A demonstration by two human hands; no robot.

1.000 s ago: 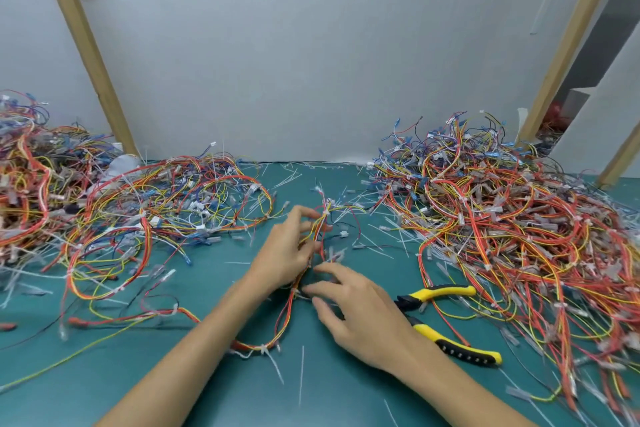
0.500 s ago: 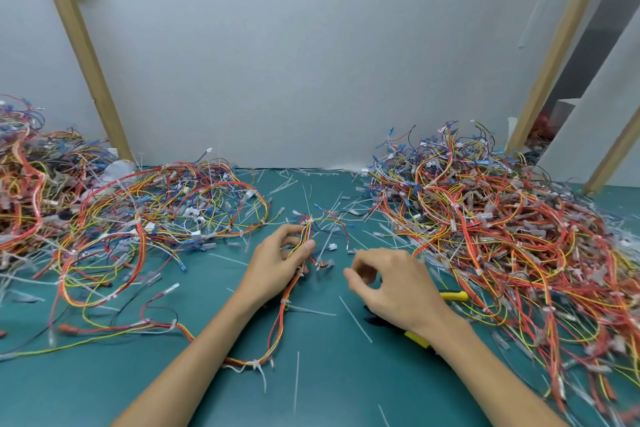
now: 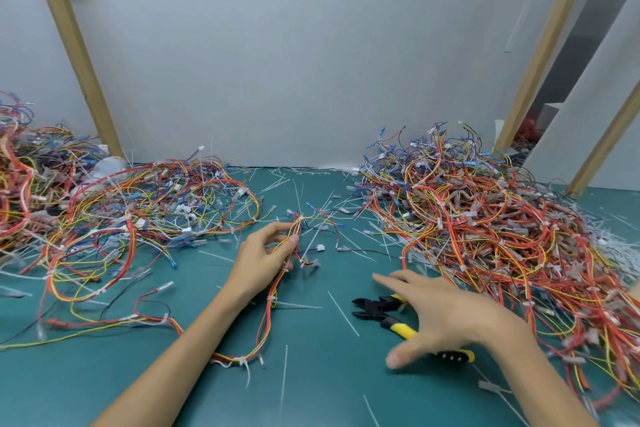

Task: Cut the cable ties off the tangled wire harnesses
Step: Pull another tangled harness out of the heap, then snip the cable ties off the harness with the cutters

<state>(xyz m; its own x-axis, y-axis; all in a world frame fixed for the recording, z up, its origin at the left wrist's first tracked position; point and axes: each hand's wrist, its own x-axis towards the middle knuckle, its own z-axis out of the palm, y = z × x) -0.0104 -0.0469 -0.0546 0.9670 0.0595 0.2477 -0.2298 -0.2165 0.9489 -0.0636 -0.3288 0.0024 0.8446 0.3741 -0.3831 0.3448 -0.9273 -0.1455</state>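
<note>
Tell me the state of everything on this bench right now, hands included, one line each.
Harness: draped on the mat, white ties uncut.
Left hand: grips the harness near its fanned end.
Cutters: lying on the mat, jaws open.
Right hand: fingers spread over the cutters' handles, holding nothing.
Right pile: tangled, heaped.
Left pile: tangled, spread flatter.
Cut tie strips: scattered loose on the mat.

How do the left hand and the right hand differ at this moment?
The left hand grips a wire harness with curled fingers; the right hand holds nothing, fingers spread. The left hand is farther away; the right hand is over the yellow-handled cutters. Both are bare, above the green mat.
</note>
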